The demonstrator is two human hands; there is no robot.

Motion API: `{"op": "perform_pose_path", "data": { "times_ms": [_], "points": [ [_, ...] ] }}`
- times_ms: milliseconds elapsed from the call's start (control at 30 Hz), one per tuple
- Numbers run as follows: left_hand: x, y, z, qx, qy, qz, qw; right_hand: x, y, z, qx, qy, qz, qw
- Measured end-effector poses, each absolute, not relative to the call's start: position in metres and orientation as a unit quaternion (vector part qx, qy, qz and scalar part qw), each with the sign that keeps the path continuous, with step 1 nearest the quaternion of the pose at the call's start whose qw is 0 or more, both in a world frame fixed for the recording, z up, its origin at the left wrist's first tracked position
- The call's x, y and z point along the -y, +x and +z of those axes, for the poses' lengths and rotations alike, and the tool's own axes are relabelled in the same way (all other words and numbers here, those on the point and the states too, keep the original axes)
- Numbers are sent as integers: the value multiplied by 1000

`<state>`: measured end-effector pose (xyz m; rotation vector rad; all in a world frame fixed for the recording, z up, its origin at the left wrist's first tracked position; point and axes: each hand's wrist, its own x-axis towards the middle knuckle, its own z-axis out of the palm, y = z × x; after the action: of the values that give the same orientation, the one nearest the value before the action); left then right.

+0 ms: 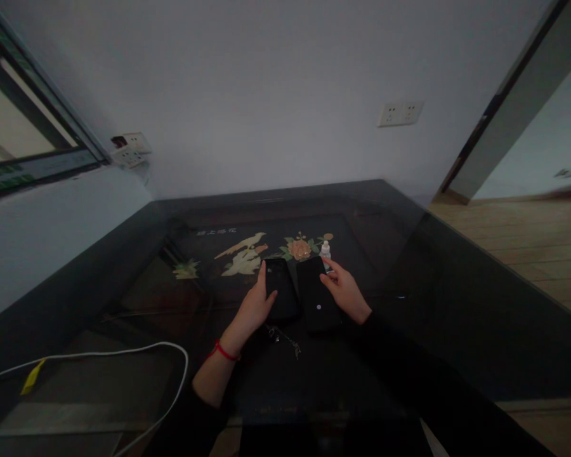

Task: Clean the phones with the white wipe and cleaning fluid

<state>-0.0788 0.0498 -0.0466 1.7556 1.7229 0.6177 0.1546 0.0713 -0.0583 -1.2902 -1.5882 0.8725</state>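
Presently, each hand is closed on one flat object. The left hand [258, 303] grips the left black device [282, 297] at its left edge, with the thumb on its face. The right hand [343, 287] grips the right black device [313, 293] by its far right part. Both devices are side by side, above the middle of the dark table [438, 317]. A thin chain [285, 339] is on their near side; a small bottle [325, 248] stands just beyond the right hand.
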Motion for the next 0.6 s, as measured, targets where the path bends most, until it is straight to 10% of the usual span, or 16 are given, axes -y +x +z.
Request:
{"op": "perform_pose_path", "data": {
  "times_ms": [600],
  "points": [
    [-49,-96,-37,-684,699,36,205,-80,141,-58,728,-625,183,213]
  ]
}}
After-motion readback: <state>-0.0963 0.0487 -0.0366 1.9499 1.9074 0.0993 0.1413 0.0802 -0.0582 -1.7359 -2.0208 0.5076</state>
